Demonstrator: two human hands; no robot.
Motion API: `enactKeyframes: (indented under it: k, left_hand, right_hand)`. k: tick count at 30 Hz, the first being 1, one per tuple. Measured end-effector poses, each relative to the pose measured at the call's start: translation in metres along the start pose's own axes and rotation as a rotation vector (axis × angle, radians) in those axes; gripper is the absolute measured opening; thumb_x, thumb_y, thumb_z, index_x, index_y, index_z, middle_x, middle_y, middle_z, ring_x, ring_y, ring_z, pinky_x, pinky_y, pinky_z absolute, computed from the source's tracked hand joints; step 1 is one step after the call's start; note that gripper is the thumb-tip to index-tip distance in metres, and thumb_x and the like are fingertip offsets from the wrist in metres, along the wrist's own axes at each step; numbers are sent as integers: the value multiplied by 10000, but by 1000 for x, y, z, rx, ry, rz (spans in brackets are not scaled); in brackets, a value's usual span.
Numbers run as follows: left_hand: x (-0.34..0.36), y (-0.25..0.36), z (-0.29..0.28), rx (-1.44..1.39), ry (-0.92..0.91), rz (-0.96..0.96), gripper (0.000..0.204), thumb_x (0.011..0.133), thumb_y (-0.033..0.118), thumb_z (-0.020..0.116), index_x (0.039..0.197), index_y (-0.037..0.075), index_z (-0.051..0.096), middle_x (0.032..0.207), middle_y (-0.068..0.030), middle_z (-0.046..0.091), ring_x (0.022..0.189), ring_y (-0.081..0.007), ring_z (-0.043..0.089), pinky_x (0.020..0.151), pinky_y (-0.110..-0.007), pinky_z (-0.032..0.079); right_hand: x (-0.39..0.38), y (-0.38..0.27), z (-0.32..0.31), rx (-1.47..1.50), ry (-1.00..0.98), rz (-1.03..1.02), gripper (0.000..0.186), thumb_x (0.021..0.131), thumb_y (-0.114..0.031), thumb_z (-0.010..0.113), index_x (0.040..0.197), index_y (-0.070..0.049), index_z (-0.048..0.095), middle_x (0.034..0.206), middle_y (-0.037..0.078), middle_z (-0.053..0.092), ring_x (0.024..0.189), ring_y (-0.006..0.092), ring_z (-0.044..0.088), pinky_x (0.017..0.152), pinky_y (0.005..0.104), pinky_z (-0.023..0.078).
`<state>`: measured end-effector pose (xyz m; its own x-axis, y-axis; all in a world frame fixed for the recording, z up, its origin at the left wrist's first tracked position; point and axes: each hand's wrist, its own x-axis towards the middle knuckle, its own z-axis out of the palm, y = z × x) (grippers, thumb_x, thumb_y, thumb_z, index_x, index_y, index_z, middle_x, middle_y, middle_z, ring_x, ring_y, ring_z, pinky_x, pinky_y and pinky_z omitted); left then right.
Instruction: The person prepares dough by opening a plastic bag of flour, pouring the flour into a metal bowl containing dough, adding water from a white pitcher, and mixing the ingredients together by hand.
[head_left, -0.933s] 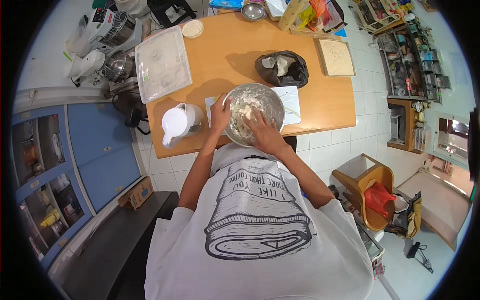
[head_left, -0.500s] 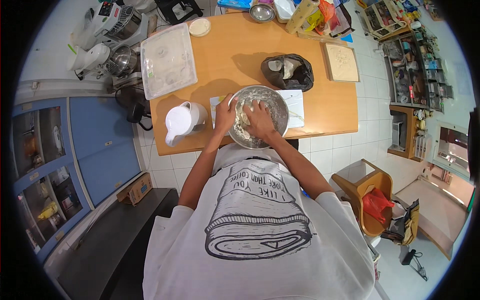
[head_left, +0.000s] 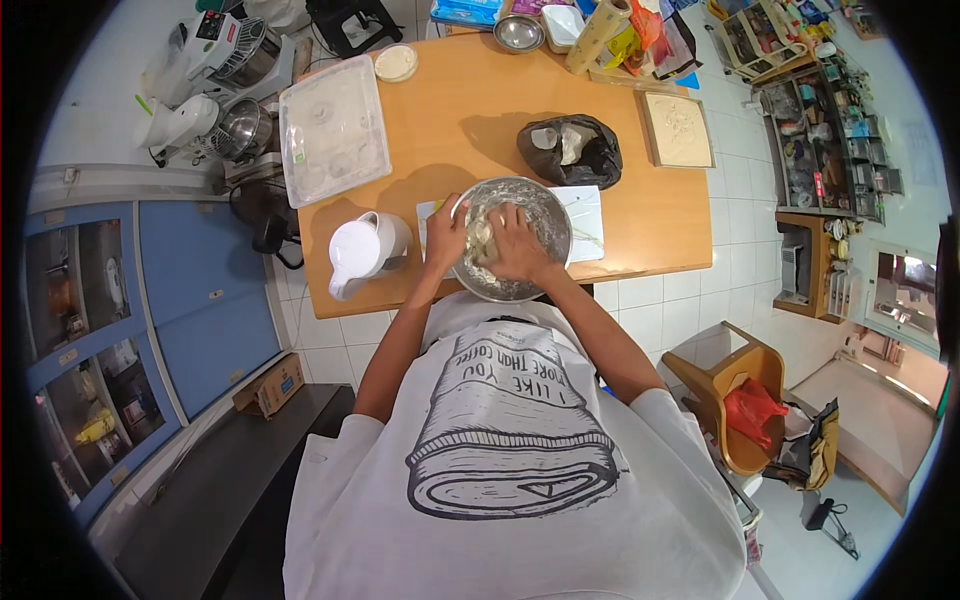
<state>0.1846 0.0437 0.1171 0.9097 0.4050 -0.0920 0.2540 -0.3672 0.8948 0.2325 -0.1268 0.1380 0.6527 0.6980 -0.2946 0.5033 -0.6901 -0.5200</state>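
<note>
At the table's near edge stands a metal mixing bowl (head_left: 557, 215), its inner wall smeared with flour and bits of dough. My left hand (head_left: 447, 238) is closed on the bowl's left rim. Inside the bowl, my right hand (head_left: 517, 248) presses its bent fingers into a pale, shaggy dough (head_left: 482, 243), partly hidden under the fingers. A flat white sheet or board (head_left: 588, 222) shows under the bowl, poking out on both sides. Left of the bowl is a white jug (head_left: 358, 250). Beyond it to the right, an open black plastic bag (head_left: 602, 160) holds something pale.
A lidded clear plastic box (head_left: 335, 130) and a round tub (head_left: 396, 64) occupy the wooden table's (head_left: 440, 120) left side. A square tray of pale stuff (head_left: 678, 130) lies at the right edge. A small metal bowl (head_left: 519, 34) sits at the back. Behind right stands a brown chair (head_left: 735, 440).
My right hand stays in the dough, its fingers slightly more curled. My left hand keeps its place on the rim. The view has shifted slightly.
</note>
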Motion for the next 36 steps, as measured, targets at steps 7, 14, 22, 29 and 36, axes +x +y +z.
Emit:
enactKeyframes:
  k: [7, 14, 22, 29, 36]
  left_hand:
    - [-2, -2, 4, -3, 29, 25, 257, 1075, 248, 574, 1131, 3, 628, 748, -278, 611, 641, -428, 583, 624, -464, 469]
    - [0, -6, 7, -7, 20, -9, 263, 1075, 259, 576, 1127, 6, 626, 756, -281, 610, 647, -432, 570, 635, -459, 474]
    - [1, -6, 2, -16, 5, 16, 266, 1073, 267, 581, 1123, 9, 627, 813, -295, 632, 700, -452, 592, 658, -456, 484]
    - [1, -1, 1, 7, -14, -7, 263, 1075, 259, 573, 1132, 8, 626, 820, -289, 639, 730, -460, 621, 669, -459, 493]
    - [-3, -1, 3, -28, 34, -48, 259, 1070, 243, 575, 1154, 4, 630, 795, -293, 626, 687, -450, 612, 650, -463, 480]
  right_hand:
    - [-54, -22, -29, -241, 2, -81, 1095, 809, -411, 820, 1679, -234, 180, 1741, 183, 58, 1572, 501, 128, 1147, 794, 250]
    - [-40, 2, 13, -109, 57, -89, 966, 889, -317, 755, 1675, -223, 200, 1702, 255, 156, 1499, 501, 318, 1168, 650, 371]
    - [10, -5, 13, -70, 58, -8, 490, 880, -180, 711, 1319, -94, 512, 1378, 289, 486, 1231, 519, 535, 975, 628, 509]
    - [15, 24, 18, -3, 65, -118, 542, 895, -249, 742, 1350, -114, 479, 1458, 269, 432, 1299, 517, 486, 978, 631, 524]
    - [-40, 1, -6, -79, 138, -93, 981, 892, -313, 764, 1672, -236, 173, 1696, 231, 144, 1476, 538, 296, 1080, 682, 449]
